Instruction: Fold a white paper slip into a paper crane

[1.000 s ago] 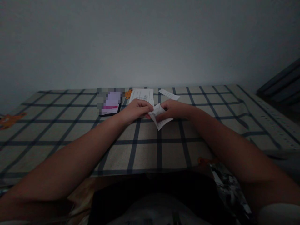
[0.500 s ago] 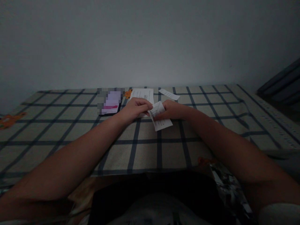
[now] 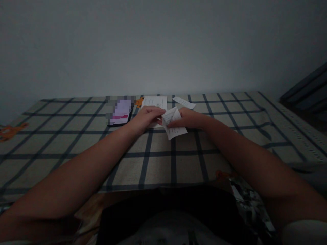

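Note:
A partly folded white paper (image 3: 175, 117) with printed text is held above the checked cloth. My right hand (image 3: 186, 117) grips its right side, the thumb lying across the front. At the paper's left edge, my left hand (image 3: 150, 115) has its fingers closed around the edge. Behind my left hand a printed sheet (image 3: 154, 101) lies flat, partly covered by the hand. A narrow printed strip (image 3: 184, 102) rests on the cloth beyond my right hand.
A phone (image 3: 121, 112) with a lit, blurred screen lies left of the sheet. The checked tablecloth (image 3: 158, 163) reaches back to a plain wall (image 3: 163, 47). A dark striped object (image 3: 309, 81) stands at the far right.
The paper's upper part has turned more upright and opened slightly to the left. My left fingers have shifted a little away from its face; my right thumb has moved slightly up.

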Demonstrator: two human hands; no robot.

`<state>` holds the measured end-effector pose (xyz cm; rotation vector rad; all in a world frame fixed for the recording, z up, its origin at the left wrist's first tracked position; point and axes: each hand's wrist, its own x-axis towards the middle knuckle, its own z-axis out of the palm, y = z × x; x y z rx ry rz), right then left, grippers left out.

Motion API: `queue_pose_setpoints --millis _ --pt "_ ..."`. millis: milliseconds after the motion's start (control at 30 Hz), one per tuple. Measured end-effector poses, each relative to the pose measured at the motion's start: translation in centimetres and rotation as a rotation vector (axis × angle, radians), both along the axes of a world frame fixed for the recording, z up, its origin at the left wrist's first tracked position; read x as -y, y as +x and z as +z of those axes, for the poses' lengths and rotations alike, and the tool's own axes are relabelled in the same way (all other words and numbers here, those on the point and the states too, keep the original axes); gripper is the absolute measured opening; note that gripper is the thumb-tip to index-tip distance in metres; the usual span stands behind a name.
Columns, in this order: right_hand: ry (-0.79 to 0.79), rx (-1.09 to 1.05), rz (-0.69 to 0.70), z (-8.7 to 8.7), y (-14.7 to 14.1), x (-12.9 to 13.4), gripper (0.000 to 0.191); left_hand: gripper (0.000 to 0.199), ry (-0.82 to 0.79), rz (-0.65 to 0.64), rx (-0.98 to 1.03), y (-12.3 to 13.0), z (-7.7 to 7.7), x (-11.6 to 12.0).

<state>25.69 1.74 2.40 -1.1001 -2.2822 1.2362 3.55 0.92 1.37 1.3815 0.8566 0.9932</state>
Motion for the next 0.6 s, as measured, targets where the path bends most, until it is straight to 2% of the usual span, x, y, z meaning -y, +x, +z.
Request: queue_pose_setpoints --millis 100,200,433,533,600 --pt "-0.130 -0.111 -0.081 0.0 0.2 0.1 0.030 0.024 0.019 -0.053 0.078 -0.1 0.0 -0.3" --pt "-0.197 -0.210 -0.115 0.2 0.2 0.3 0.031 0.026 0.050 -0.068 0.025 -0.2 0.2 -0.2" --pt "-0.203 -0.267 -0.075 -0.2 0.1 0.1 0.033 0.028 0.141 0.011 -0.142 0.1 1.0 1.0" --pt "-0.169 -0.267 -0.074 -0.3 0.1 0.1 0.033 0.027 0.149 0.050 -0.138 0.1 0.9 0.9" --pt "-0.183 -0.289 -0.135 -0.2 0.0 0.0 0.030 0.027 0.149 0.115 -0.092 0.1 0.6 0.4"
